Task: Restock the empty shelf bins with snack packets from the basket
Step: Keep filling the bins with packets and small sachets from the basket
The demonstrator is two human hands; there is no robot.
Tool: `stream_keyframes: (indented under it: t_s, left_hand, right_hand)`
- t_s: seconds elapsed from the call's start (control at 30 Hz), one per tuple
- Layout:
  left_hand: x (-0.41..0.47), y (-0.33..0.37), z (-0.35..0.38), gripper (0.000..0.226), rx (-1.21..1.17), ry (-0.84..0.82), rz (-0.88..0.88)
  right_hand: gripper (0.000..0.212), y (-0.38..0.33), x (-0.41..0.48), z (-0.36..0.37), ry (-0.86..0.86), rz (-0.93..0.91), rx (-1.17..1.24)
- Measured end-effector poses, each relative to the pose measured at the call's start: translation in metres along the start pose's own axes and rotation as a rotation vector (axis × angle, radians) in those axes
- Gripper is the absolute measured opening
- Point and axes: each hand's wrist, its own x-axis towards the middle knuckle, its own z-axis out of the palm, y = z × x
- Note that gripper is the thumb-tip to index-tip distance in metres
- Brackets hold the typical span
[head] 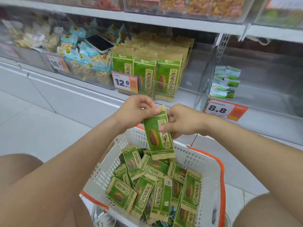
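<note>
A green-and-tan sunflower seed packet hangs upright above the white basket. My left hand pinches its top edge, and my right hand grips its right side. Several more packets of the same kind lie loose in the basket. On the shelf straight ahead, a clear bin holds rows of upright matching packets on its left side, with bare room on its right.
A phone lies on the nut bags in the bin to the left. Green pea packets sit in the right bin above an 8.8 price tag. A 12.8 tag fronts the seed bin. The basket has orange handles.
</note>
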Motion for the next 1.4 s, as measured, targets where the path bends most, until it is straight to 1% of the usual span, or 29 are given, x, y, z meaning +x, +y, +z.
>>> stream_keyframes:
  t_s: [0.03,0.07,0.13,0.17,0.23,0.3,0.37,0.43,0.5,0.57,0.63,0.67,0.7,0.77,0.83,0.93,1.03,1.17,1.27,1.4]
  left_hand:
    - [-0.001,0.005,-0.001,0.024,-0.076,0.025,-0.018]
    - [-0.003,0.008,-0.003,0.033,-0.141,-0.003,-0.053]
    - [-0.008,0.011,-0.007,0.051,-0.173,-0.141,-0.133]
    - [-0.011,0.010,-0.007,0.055,-0.127,-0.203,-0.157]
    - [-0.015,0.009,-0.004,0.051,-0.041,-0.272,-0.182]
    - [-0.018,0.010,0.000,0.043,-0.052,-0.281,-0.182]
    - [-0.017,0.011,-0.001,0.038,-0.067,-0.276,-0.156]
    - [-0.016,0.012,-0.003,0.035,-0.077,-0.253,-0.120]
    - [-0.014,0.014,-0.002,0.037,-0.090,-0.182,-0.063]
    - [-0.010,0.016,0.001,0.037,-0.057,-0.033,0.020]
    - [-0.003,0.015,0.001,0.038,0.065,0.163,0.107]
    - [0.001,0.014,0.000,0.041,0.171,0.251,0.151]
    - [0.004,0.014,-0.001,0.045,0.293,0.316,0.196]
    - [0.007,0.013,-0.002,0.052,0.477,0.370,0.267]
    - [0.010,0.012,-0.001,0.063,0.586,0.362,0.310]
    - [0.016,0.006,0.001,0.074,0.762,0.353,0.324]
    - [0.020,0.004,0.001,0.077,0.802,0.364,0.300]
    - [0.021,0.009,0.000,0.075,0.820,0.399,0.299]
    - [0.023,0.011,0.000,0.073,0.839,0.402,0.300]
    - [0.025,0.011,0.000,0.075,0.828,0.391,0.300]
  right_hand:
    - [0.012,-0.003,-0.003,-0.004,0.054,-0.025,0.061]
    - [0.015,-0.007,-0.005,-0.007,0.115,-0.055,0.087]
    - [0.022,-0.012,-0.008,-0.012,0.238,-0.100,0.110]
    - [0.023,-0.014,-0.010,-0.014,0.289,-0.114,0.142]
    - [0.022,-0.016,-0.013,-0.015,0.357,-0.135,0.197]
    - [0.021,-0.018,-0.013,-0.016,0.392,-0.153,0.207]
    - [0.025,-0.019,-0.014,-0.017,0.414,-0.172,0.209]
    - [0.034,-0.021,-0.015,-0.021,0.416,-0.185,0.169]
    - [0.045,-0.025,-0.017,-0.027,0.433,-0.241,0.093]
    - [0.052,-0.029,-0.017,-0.034,0.560,-0.381,0.030]
    - [0.046,-0.035,-0.017,-0.040,0.761,-0.518,-0.057]
    - [0.042,-0.038,-0.017,-0.042,0.854,-0.568,-0.100]
    - [0.038,-0.041,-0.017,-0.044,0.932,-0.603,-0.132]
    - [0.032,-0.043,-0.015,-0.047,1.025,-0.638,-0.178]
    - [0.030,-0.042,-0.009,-0.051,1.040,-0.618,-0.248]
    - [0.031,-0.033,0.006,-0.055,0.975,-0.483,-0.419]
    - [0.028,-0.027,0.023,-0.055,0.941,-0.312,-0.517]
    - [0.033,-0.028,0.037,-0.059,0.978,-0.073,-0.583]
    - [0.033,-0.032,0.046,-0.057,0.981,-0.037,-0.514]
    - [0.022,-0.036,0.051,-0.055,0.931,-0.077,-0.387]
